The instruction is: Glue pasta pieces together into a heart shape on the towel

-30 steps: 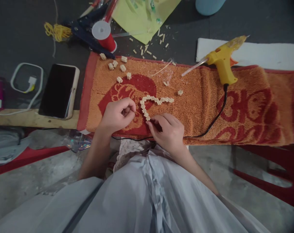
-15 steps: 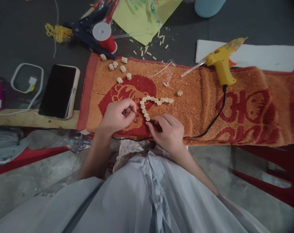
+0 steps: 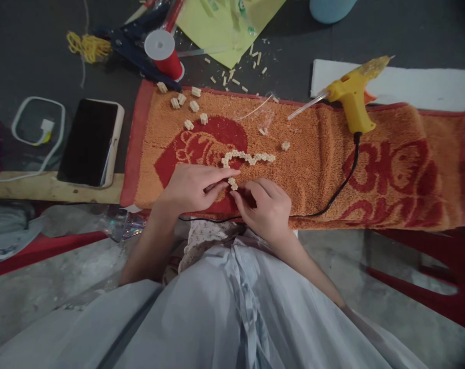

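A curved chain of small cream-coloured pieces (image 3: 251, 158) lies on the orange and red towel (image 3: 294, 179). My left hand (image 3: 196, 188) reaches over the chain's left bend, its index finger stretched across it and hiding part of it, with the thumb apart below. At the chain's lower end, my right hand (image 3: 263, 205) has its thumb and index finger around the last pieces, closed on that end. Several loose cream clusters (image 3: 194, 106) sit on the towel's upper left, and a single one (image 3: 285, 146) is right of the chain.
A yellow glue gun (image 3: 353, 97) rests at the right, its black cord curving over the towel. A phone (image 3: 88, 143) and white cable (image 3: 59, 141) are at the left. Behind the towel stand a red thread spool (image 3: 169, 64), dark-handled tool (image 3: 136, 56), yellow-green paper (image 3: 224, 31) and small scraps.
My left hand has moved right onto the chain, its curled fingers now extended over the left bend. My right hand has stayed almost in place at the lower end.
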The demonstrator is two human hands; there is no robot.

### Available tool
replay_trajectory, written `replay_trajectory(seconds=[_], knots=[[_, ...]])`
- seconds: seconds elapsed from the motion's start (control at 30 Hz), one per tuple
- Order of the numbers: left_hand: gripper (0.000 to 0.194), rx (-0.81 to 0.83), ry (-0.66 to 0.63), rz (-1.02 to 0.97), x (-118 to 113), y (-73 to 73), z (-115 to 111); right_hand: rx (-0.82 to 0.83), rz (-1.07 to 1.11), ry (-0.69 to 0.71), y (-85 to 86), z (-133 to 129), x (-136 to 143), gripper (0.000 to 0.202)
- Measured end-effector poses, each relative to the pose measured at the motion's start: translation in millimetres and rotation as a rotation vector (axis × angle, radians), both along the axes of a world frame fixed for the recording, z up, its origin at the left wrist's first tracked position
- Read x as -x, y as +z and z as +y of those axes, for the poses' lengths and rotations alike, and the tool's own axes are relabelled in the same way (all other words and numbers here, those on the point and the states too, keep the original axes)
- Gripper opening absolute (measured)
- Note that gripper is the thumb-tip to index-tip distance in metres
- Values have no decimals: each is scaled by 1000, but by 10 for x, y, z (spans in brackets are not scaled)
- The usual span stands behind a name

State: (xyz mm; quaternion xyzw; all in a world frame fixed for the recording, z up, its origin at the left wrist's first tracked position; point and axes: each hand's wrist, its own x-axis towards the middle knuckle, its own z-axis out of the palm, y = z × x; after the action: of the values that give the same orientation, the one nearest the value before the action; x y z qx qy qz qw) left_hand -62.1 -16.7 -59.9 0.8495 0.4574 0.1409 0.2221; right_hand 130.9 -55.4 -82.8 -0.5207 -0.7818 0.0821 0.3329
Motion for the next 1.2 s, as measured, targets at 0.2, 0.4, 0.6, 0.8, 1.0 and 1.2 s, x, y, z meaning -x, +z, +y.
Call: replay_trajectory(seconds=[0.2, 0.4, 0.6, 0.8, 1.0, 1.2], knots=[[30, -28, -26, 62, 22, -84, 17, 23, -5, -8, -13, 0, 14, 19], [29, -31, -36, 65, 36, -99, 28, -1, 7, 3, -17, 3, 12, 17], [27, -26, -46, 59, 41, -94, 39, 21, -7, 6, -17, 6, 8, 17], [27, -21, -20, -33, 30, -86, 31, 46, -2, 14, -18, 4, 0, 20], [29, 36, 118, -182, 63, 4, -36, 112, 58, 71, 33, -32, -84, 20], [26, -18, 377, -250, 67, -14, -283, 99, 85, 224, 79, -103, -273, 15]])
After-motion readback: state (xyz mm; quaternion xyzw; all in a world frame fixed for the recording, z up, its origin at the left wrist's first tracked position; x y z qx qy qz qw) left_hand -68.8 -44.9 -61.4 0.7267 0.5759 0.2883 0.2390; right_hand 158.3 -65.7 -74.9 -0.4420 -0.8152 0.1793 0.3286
